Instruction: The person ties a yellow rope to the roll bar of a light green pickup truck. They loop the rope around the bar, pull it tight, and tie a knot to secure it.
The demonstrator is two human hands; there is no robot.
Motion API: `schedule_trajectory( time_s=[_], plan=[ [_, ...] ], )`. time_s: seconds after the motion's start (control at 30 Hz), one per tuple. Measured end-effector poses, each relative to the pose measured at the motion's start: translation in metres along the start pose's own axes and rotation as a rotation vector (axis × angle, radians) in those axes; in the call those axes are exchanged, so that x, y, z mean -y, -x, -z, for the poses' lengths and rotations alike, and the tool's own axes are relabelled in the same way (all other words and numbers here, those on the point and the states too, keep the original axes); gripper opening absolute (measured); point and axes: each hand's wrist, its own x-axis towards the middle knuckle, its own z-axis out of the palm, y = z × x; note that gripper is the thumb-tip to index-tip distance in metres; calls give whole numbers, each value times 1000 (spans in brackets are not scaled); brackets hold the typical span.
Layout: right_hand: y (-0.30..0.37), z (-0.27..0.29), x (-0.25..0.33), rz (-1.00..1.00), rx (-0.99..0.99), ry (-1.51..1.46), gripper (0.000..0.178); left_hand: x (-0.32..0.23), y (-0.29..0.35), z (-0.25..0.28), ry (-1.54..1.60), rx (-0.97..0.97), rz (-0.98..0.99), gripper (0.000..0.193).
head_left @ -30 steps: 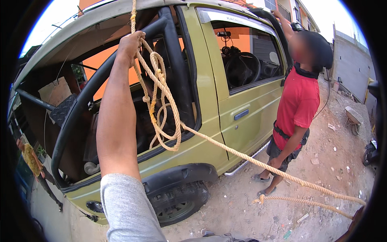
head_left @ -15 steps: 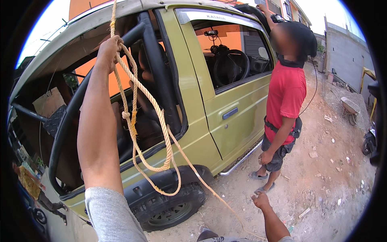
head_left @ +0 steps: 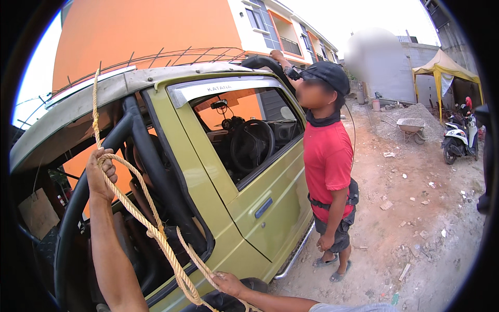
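Note:
My left hand (head_left: 101,174) is raised beside the open rear side of a green off-road vehicle (head_left: 244,223). Its fingers are closed round a pale twisted rope (head_left: 171,256). One length of the rope runs up from that hand to the roof edge. Below it, looped strands and a knot hang in front of the black roll bar (head_left: 78,200). Lower down, my right hand (head_left: 228,283) pinches a strand of the same rope near the rear wheel arch. The lower ends of the loops run out of view.
A person in a red shirt (head_left: 327,156) stands by the driver's door, one arm raised to a black tube at the windscreen. Thin metal rods (head_left: 182,56) lie along the roof. Rubble-strewn ground (head_left: 384,234), a wheelbarrow (head_left: 410,126) and a scooter (head_left: 460,139) are on the right.
The view has tilted up, showing more roof and building. My right hand has risen from the lower right and taken hold of a rope strand. My left hand still grips the rope.

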Motion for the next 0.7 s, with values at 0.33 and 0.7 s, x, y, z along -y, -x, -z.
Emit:
schedule_trajectory(
  time_s=[0.33, 0.7],
  plan=[
    [100, 139, 132, -16, 645, 153, 39, -15, 16, -31, 14, 7, -4, 55],
    [389, 419, -68, -1348, 561, 604, 50, -38, 21, -62, -177, -17, 5, 56]
  ],
)
